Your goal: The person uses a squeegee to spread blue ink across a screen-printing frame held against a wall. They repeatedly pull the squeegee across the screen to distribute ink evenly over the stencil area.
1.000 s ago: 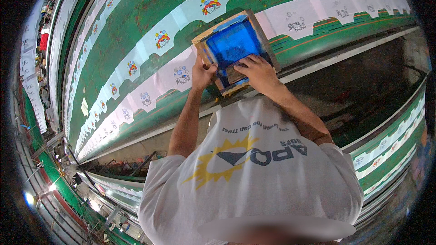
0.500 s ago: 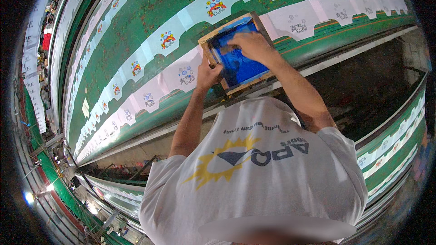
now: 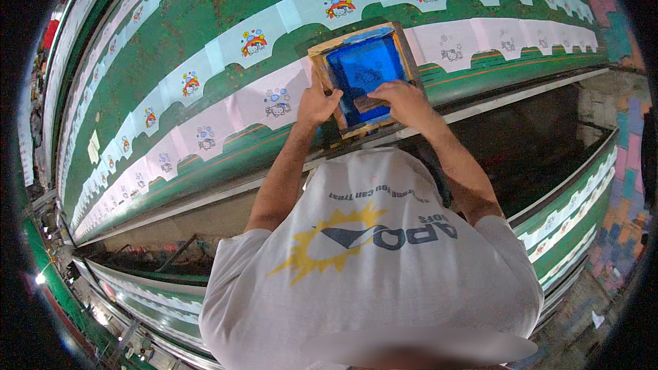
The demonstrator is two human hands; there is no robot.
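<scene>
A wooden-framed printing screen (image 3: pixel 358 36) lies flat on the near row of pale fabric pieces. Its mesh (image 3: pixel 373 68) is blue with ink, and a faint printed figure shows through. My left hand (image 3: pixel 318 104) grips the screen's left side, thumb over the wood. Inside the frame, close to its near edge, my right hand (image 3: pixel 410 105) is closed around a squeegee (image 3: pixel 369 103). The squeegee's lower edge rests against the inked mesh, and my fingers cover part of it. Left of the screen, a fabric piece (image 3: pixel 275 89) bears a cat outline with blue marks.
Further fabric pieces (image 3: pixel 452 48) with grey outlines continue to the right. A second row with coloured prints (image 3: pixel 339 5) runs behind along the green table (image 3: pixel 295 41). A metal rail (image 3: pixel 507 101) edges the table on my side. Another printing table (image 3: pixel 572 233) stands behind me.
My right hand has drawn the squeegee from the far part of the screen toward its near edge. My left hand keeps its grip on the frame. The whole view has shifted slightly.
</scene>
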